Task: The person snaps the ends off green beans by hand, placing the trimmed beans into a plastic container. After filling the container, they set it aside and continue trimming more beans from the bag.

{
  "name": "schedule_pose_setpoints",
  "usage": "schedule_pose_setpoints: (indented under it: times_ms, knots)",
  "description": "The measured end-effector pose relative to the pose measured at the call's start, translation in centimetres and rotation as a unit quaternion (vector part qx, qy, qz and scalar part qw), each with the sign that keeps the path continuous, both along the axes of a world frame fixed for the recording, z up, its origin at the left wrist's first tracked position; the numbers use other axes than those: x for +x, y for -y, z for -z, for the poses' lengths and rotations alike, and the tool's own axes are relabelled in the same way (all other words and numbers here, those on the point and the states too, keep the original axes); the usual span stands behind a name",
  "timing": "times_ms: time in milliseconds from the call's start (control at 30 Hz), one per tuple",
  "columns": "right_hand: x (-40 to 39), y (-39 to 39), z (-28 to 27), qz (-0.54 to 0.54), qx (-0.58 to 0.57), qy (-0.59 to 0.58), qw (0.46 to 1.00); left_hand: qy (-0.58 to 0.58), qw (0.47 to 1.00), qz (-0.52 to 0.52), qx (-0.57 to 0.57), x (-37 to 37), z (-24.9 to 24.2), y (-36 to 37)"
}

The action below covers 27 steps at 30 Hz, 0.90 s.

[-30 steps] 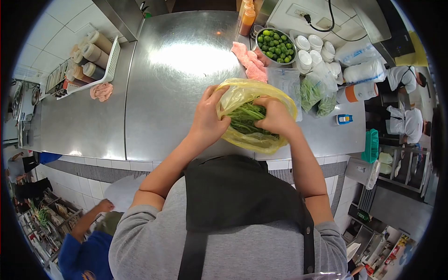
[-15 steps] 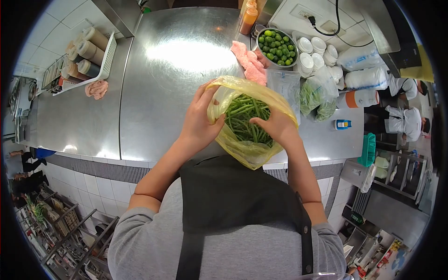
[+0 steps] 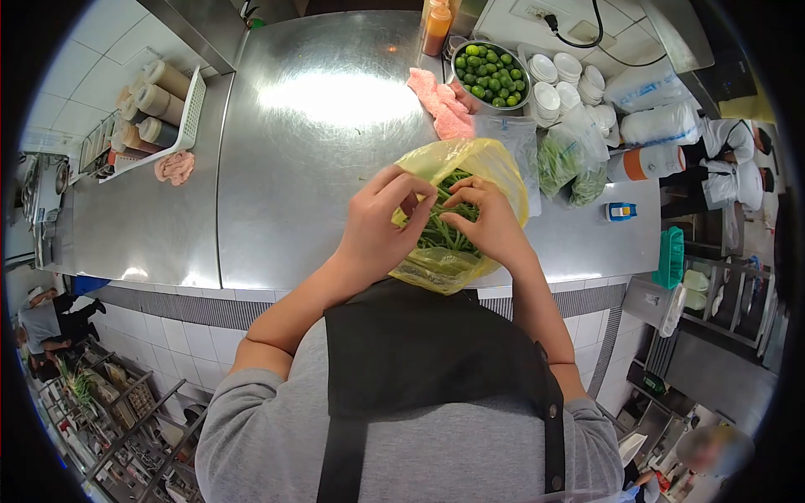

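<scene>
No words, numbers or brands can be read. The white container with an orange band (image 3: 644, 163) and the small blue, white and yellow item (image 3: 620, 212) on the worktop (image 3: 289, 197) carry no legible print.

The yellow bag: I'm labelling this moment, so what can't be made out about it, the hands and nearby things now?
All in the head view:
- Bottom inside the yellow bag: hidden by the greens.
- Left hand, its grip on the bag: hidden by its own knuckles.
- Right hand: whether it pinches any greens is too small to tell.
- Print on the blue-and-white item: too small.
</scene>
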State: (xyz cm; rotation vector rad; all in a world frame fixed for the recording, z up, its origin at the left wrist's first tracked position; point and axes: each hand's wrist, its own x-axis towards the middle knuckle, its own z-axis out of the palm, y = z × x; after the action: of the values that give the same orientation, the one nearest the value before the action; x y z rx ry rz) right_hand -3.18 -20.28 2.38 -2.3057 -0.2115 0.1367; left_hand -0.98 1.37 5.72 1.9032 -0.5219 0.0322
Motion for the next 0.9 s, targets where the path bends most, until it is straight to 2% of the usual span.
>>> schedule_pose_setpoints:
  times_ms: [33, 167, 233, 367, 433, 467, 533, 567, 633, 667, 733, 800, 867, 900]
  knots:
    - [0.0, -0.4, 0.1, 0.017, 0.008, -0.009, 1.0, -0.082, 0.996, 0.019, 0.026, 0.1, 0.1, 0.1]
    - [-0.4, -1.0, 1.3, 0.015, -0.013, 0.021, 1.0, -0.109, 0.992, 0.025, 0.053, 0.1, 2.0, 0.3]
    - [-1.0, -1.5, 0.8, 0.026, -0.054, 0.034, 0.998, 0.089, 0.988, -0.046, 0.117, 0.1, 2.1, 0.4]
    - [-1.3, -1.1, 0.4, -0.009, -0.02, 0.096, 0.995, 0.092, 0.99, -0.055, 0.089, 1.0, 2.4, 0.2]
    - [-1.5, -1.1, -0.2, 0.025, 0.134, 0.068, 0.988, -0.051, 0.993, -0.056, -0.089, 0.8, 1.6, 0.2]
    - [-1.7, -1.0, -0.5, 0.026, 0.134, 0.068, 0.988, -0.051, 0.993, -0.056, -0.089, 0.7, 1.4, 0.1]
    - [-2.2, -0.8, -1.0, 0.076, 0.221, 0.056, 0.971, -0.008, 0.987, -0.027, -0.158, 0.5, 1.2, -0.1]
    - [-2.4, -0.8, -1.1, 0.077, 0.221, 0.056, 0.971, -0.008, 0.987, -0.026, -0.157, 0.5, 1.2, 0.0]
    - [-2.9, -0.8, -1.2, 0.118, 0.283, -0.023, 0.952, -0.082, 0.988, 0.069, -0.115, 0.2, 1.4, 0.5]
    - [-3.1, -0.8, -1.3, 0.118, 0.284, -0.023, 0.951, -0.119, 0.98, 0.073, -0.143, -0.1, 1.4, 1.0]
    - [-3.1, -0.9, -1.5, 0.071, 0.224, -0.046, 0.971, -0.156, 0.971, 0.079, -0.162, -0.2, 2.6, 1.3]
    - [-3.0, -1.0, -1.8, 0.069, 0.243, -0.019, 0.967, -0.195, 0.96, 0.088, -0.181, -0.1, 3.0, 1.6]
    - [-2.7, -1.1, -2.2, 0.068, 0.262, 0.007, 0.963, -0.274, 0.916, 0.092, -0.279, 0.1, 2.8, 1.8]
    - [-2.5, -1.1, -2.4, 0.124, 0.315, 0.017, 0.941, -0.276, 0.916, 0.093, -0.278, 0.0, 2.7, 1.8]
